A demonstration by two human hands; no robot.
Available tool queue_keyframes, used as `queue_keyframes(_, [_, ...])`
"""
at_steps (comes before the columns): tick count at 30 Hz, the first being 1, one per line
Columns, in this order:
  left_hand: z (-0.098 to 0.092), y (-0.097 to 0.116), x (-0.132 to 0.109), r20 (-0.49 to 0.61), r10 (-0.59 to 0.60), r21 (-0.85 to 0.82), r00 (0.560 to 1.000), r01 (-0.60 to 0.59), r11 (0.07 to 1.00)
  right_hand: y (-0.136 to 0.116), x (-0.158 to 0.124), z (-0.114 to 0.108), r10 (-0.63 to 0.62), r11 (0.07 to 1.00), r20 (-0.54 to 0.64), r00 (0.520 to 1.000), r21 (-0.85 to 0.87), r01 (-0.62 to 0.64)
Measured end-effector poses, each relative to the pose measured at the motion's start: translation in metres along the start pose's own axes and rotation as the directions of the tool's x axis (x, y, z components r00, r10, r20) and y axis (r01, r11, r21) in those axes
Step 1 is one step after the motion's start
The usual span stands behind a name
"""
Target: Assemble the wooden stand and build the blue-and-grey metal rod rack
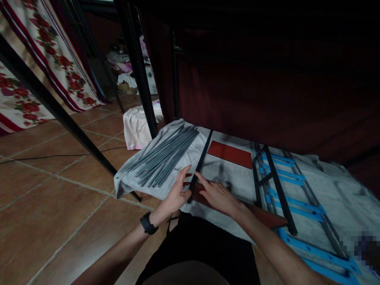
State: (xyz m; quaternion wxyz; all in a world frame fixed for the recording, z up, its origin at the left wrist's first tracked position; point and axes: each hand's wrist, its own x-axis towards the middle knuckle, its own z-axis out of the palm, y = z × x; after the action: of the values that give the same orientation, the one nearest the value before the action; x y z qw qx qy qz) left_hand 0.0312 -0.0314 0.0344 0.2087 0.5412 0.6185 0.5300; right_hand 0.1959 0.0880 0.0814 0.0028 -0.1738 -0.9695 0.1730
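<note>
My left hand (178, 192) is at the near end of a flat black bar (203, 154), its fingers stretched out and apart. From the other side my right hand (218, 196) reaches the same bar, its index finger extended toward the bar's edge. I cannot tell whether either hand is pressing on it. A reddish-brown board (265, 215) runs partly beneath my right hand and forearm. Another reddish-brown panel (230, 153) lies farther back. Tiny metal pieces (177, 169), too small to name, rest left of the bar.
A pile of grey rods (169, 154) lies on the grey cloth (133, 184) at left. To the right are a black frame (271, 178) and blue slotted pieces (299, 204) with grey tubes. Black posts (139, 71) stand at left; a cable (74, 155) crosses the tiled floor.
</note>
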Motion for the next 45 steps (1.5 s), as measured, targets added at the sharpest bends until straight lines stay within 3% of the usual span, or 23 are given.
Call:
queue_keyframes(3, [0.001, 0.010, 0.001, 0.105, 0.105, 0.238, 0.989, -0.128, 0.963, 0.003, -0.013, 0.008, 0.017, 0.998, -0.056, 0.998, -0.061, -0.020])
queue_keyframes(7, [0.008, 0.015, 0.008, 0.259, 0.192, 0.476, 0.946, -0.299, 0.827, 0.003, -0.044, 0.016, 0.016, 0.987, -0.209, 0.978, -0.155, -0.050])
queue_keyframes(9, [0.012, 0.015, 0.014, 0.311, 0.213, 0.533, 0.926, -0.356, 0.767, 0.003, -0.068, 0.014, 0.014, 0.985, -0.295, 0.955, -0.158, -0.064])
queue_keyframes(11, [0.015, 0.012, 0.019, 0.368, 0.223, 0.564, 0.903, -0.407, 0.718, 0.006, -0.099, 0.011, 0.062, 0.987, -0.427, 0.902, -0.109, -0.119])
queue_keyframes(12, [0.016, 0.010, 0.021, 0.391, 0.228, 0.574, 0.892, -0.430, 0.697, 0.010, -0.116, 0.011, 0.124, 0.982, -0.522, 0.844, -0.056, -0.178])
queue_keyframes(13, [0.016, 0.008, 0.024, 0.402, 0.237, 0.585, 0.885, -0.447, 0.677, 0.016, -0.135, 0.013, 0.214, 0.967, -0.625, 0.751, 0.025, -0.255])
queue_keyframes(15, [0.017, 0.005, 0.031, 0.412, 0.263, 0.598, 0.872, -0.477, 0.645, 0.035, -0.171, 0.022, 0.436, 0.883, -0.772, 0.463, 0.267, -0.386])
queue_keyframes(16, [0.018, 0.005, 0.034, 0.421, 0.277, 0.597, 0.864, -0.493, 0.633, 0.047, -0.187, 0.028, 0.544, 0.818, -0.778, 0.313, 0.409, -0.404])
queue_keyframes(17, [0.020, 0.007, 0.037, 0.436, 0.286, 0.592, 0.854, -0.511, 0.623, 0.059, -0.201, 0.036, 0.632, 0.756, -0.745, 0.213, 0.532, -0.381])
queue_keyframes(18, [0.023, 0.010, 0.041, 0.453, 0.289, 0.586, 0.843, -0.526, 0.617, 0.070, -0.211, 0.044, 0.707, 0.696, -0.687, 0.167, 0.635, -0.335])
queue_keyframes(19, [0.027, 0.015, 0.044, 0.474, 0.284, 0.578, 0.834, -0.537, 0.614, 0.080, -0.218, 0.052, 0.769, 0.637, -0.616, 0.171, 0.718, -0.281])
queue_keyframes(22, [0.047, 0.035, 0.049, 0.542, 0.218, 0.563, 0.812, -0.543, 0.623, 0.096, -0.220, 0.072, 0.836, 0.530, -0.483, 0.260, 0.834, -0.155])
queue_keyframes(25, [0.078, 0.060, 0.049, 0.616, 0.131, 0.557, 0.777, -0.547, 0.625, 0.095, -0.211, 0.083, 0.804, 0.567, -0.524, 0.282, 0.818, -0.096])
queue_keyframes(28, [0.117, 0.080, 0.046, 0.682, 0.126, 0.517, 0.720, -0.597, 0.614, 0.094, -0.209, 0.088, 0.797, 0.561, -0.536, 0.277, 0.828, -0.011])
queue_keyframes(32, [0.171, 0.098, 0.049, 0.737, 0.185, 0.428, 0.650, -0.660, 0.617, 0.104, -0.214, 0.092, 0.865, 0.353, -0.407, 0.293, 0.909, 0.220])
queue_keyframes(36, [0.215, 0.113, 0.053, 0.790, 0.156, 0.379, 0.593, -0.672, 0.636, 0.111, -0.215, 0.092, 0.903, 0.184, -0.322, 0.284, 0.888, 0.422])
queue_keyframes(40, [0.241, 0.122, 0.052, 0.789, 0.128, 0.413, 0.601, -0.673, 0.614, 0.110, -0.216, 0.089, 0.914, 0.120, -0.276, 0.297, 0.883, 0.453])
queue_keyframes(45, [0.257, 0.120, 0.051, 0.795, 0.126, 0.432, 0.593, -0.701, 0.567, 0.110, -0.218, 0.089, 0.932, 0.066, -0.229, 0.281, 0.870, 0.488])
